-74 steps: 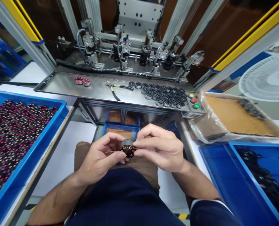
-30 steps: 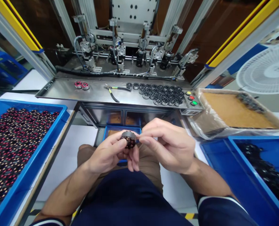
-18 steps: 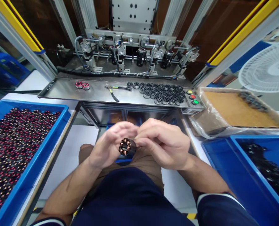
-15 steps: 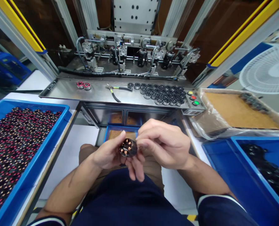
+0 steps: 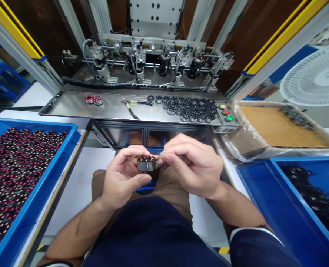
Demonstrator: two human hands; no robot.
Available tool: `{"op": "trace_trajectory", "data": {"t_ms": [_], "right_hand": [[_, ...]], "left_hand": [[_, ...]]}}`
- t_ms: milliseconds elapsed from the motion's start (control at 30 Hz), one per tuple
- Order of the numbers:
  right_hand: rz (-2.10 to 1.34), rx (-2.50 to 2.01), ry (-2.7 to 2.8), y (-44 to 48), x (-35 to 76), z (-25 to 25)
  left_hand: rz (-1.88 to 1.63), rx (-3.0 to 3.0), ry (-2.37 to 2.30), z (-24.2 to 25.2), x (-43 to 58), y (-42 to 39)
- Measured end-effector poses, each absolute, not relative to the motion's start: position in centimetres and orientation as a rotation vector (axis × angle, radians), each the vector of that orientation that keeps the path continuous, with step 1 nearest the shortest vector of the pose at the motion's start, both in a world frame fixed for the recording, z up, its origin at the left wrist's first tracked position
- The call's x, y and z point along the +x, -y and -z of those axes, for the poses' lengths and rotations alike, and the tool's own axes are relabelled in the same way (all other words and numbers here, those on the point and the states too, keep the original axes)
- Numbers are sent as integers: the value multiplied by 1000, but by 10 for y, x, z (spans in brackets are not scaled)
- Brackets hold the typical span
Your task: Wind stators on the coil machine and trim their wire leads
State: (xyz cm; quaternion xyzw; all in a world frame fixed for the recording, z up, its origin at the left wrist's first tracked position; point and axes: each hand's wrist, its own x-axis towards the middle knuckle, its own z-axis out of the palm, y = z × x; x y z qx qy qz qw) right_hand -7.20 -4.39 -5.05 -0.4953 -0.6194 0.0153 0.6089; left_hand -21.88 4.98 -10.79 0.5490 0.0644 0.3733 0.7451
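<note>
Left hand (image 5: 120, 178) has the motor ring (image 5: 147, 165) pinched between thumb and fingers, held up over the lap, metal band facing the wearer and copper windings on top. Right hand (image 5: 193, 168) just beside the ring's right edge, thumb and fingertips drawn in close; can't tell if they've got a wire. Steel shelf (image 5: 75, 106) ahead: two red-wound rings (image 5: 93, 99) left, cutters (image 5: 130, 108) mid, black rings (image 5: 192, 107) bunched right.

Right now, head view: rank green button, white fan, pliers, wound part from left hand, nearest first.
From the left hand:
1. Wound part, in its grip
2. Pliers, straight ahead
3. Green button, ahead and right
4. White fan, far right
</note>
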Motion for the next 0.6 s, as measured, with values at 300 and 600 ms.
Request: {"op": "trace_trajectory", "data": {"t_ms": [300,600], "right_hand": [[-672,-1184,934,55,-103,65],[-1170,-920,604,49,-111,99]], "left_hand": [[-746,1031,-150,107,-215,-62],[-671,957,-42,110,-215,-69]]}}
